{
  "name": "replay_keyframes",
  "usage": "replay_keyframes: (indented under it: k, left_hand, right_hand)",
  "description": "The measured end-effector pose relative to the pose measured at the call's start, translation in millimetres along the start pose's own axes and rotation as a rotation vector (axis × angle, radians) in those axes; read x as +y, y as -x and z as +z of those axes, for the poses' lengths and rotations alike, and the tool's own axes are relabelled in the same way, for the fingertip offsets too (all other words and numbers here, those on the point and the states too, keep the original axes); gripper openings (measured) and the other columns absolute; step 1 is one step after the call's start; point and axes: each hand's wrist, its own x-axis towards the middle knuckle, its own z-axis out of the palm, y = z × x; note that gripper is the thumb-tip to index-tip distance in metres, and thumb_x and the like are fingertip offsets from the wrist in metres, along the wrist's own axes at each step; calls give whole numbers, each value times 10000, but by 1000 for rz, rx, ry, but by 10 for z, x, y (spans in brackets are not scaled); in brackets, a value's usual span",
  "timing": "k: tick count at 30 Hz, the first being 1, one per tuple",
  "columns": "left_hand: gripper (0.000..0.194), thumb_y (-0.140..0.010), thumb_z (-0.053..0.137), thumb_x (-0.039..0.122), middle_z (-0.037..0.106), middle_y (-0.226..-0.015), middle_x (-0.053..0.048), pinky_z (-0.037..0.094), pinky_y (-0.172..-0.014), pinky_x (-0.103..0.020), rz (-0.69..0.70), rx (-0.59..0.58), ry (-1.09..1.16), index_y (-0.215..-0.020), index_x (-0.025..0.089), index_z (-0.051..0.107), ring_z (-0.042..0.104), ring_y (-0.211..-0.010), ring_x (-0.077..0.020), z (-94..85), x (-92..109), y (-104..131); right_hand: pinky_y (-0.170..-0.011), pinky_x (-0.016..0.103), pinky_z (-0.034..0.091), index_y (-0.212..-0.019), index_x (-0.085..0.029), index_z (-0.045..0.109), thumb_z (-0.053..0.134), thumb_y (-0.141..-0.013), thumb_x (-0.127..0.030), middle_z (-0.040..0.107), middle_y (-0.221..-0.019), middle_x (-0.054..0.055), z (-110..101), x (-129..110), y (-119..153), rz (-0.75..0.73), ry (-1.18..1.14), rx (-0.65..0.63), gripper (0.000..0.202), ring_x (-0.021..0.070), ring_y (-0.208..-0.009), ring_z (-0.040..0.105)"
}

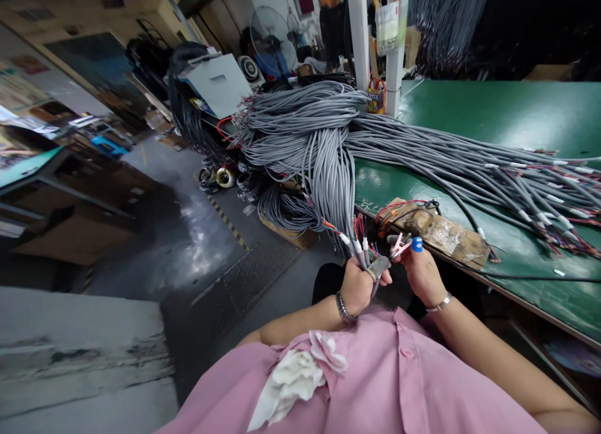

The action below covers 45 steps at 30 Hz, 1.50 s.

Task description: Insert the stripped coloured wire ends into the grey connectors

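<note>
My left hand (357,288) is closed around several grey cables (359,253) whose white-banded ends show loose red, orange and other coloured wires. A grey wrap covers the thumb of this hand. Close by on the right, my right hand (425,276) has its fingers curled and a blue cover (417,244) on the thumb tip. At its fingertips is a small pale pink piece (399,247), too small to identify. Behind my hands, a thick bundle of grey cables (331,171) hangs over the bench edge.
More grey cables (422,149) stretch across the green bench (469,111), with stripped ends at the right. A worn wooden block (436,230) with wires around it lies at the bench edge. White posts (359,39) rise behind. Cable coils (224,177) sit on the floor at left.
</note>
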Motion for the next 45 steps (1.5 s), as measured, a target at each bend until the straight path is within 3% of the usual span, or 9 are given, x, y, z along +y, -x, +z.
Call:
replay_keyframes:
  k: [6, 11, 20, 24, 28, 33, 37, 41, 45]
  left_hand:
    - [401, -790, 624, 441, 616, -509, -52, 433, -479, -223, 13, -12, -40, -553, 118, 642, 527, -450, -103, -36, -47, -6]
    - [370, -773, 642, 438, 616, -514, -42, 443, -484, -230, -18, -20, -92, -579, 123, 638, 536, -458, -110, -64, -72, 1]
    - [438, -791, 610, 478, 601, -502, -51, 442, -496, -231, 3, -68, -129, -526, 130, 631, 537, -466, -113, -152, -27, 59]
    - [432, -797, 610, 469, 604, -514, -53, 451, -525, -235, 26, -82, -173, -531, 130, 644, 543, -490, -117, -194, -24, 92]
    - [431, -801, 610, 466, 608, -527, -57, 449, -552, -239, 56, -157, -254, -536, 128, 644, 551, -513, -122, -195, -29, 99]
    - [382, -728, 687, 477, 603, -528, -35, 417, -530, -226, -10, -340, -297, -579, 129, 634, 513, -481, -102, -191, -21, 93]
    - [409, -764, 653, 471, 591, -505, -41, 415, -538, -234, 20, -309, -269, -539, 131, 621, 506, -475, -105, -218, 31, 108]
    - [444, -800, 606, 468, 575, -482, -44, 412, -529, -235, 25, -204, -240, -507, 134, 621, 504, -469, -105, -236, 66, 109]
    - [428, -789, 620, 441, 553, -457, -33, 380, -497, -228, -6, -157, -158, -493, 134, 595, 476, -439, -92, -205, 41, 56]
  right_hand:
    - [-625, 283, 480, -817, -231, 693, 651, -733, -601, 690, -831, 25, 1, 36, -67, 211, -304, -13, 381, 146, -687, 589]
    - [-642, 272, 497, -839, -232, 691, 726, -710, -512, 697, -808, 13, 28, 33, -91, 222, -394, 43, 310, 154, -732, 609]
    - [-650, 284, 482, -857, -236, 673, 497, -778, -697, 649, -848, 34, -111, 21, 44, 316, -376, -163, 500, 144, -702, 564]
    - [-633, 292, 461, -807, -205, 652, 712, -703, -539, 595, -728, 18, -138, -19, 190, 300, -264, -288, 355, 137, -634, 514]
    - [-582, 256, 433, -730, -188, 630, 756, -724, -321, 578, -637, -11, -46, -55, 279, 242, -129, -216, 183, 107, -565, 502]
    - [-533, 307, 462, -781, -191, 638, 729, -745, -328, 650, -701, 25, 40, -65, 310, 291, -112, -272, 168, 147, -519, 566]
    - [-546, 252, 438, -730, -181, 625, 738, -741, -289, 577, -623, -18, -25, 16, 259, 270, -140, -191, 157, 95, -515, 496]
    - [-544, 228, 437, -809, -197, 645, 661, -799, -416, 564, -672, -20, -109, 38, 133, 312, -292, -83, 219, 80, -533, 451]
    - [-558, 242, 463, -883, -202, 663, 551, -813, -599, 622, -791, 23, -77, -71, 22, 395, -337, -161, 418, 100, -588, 494]
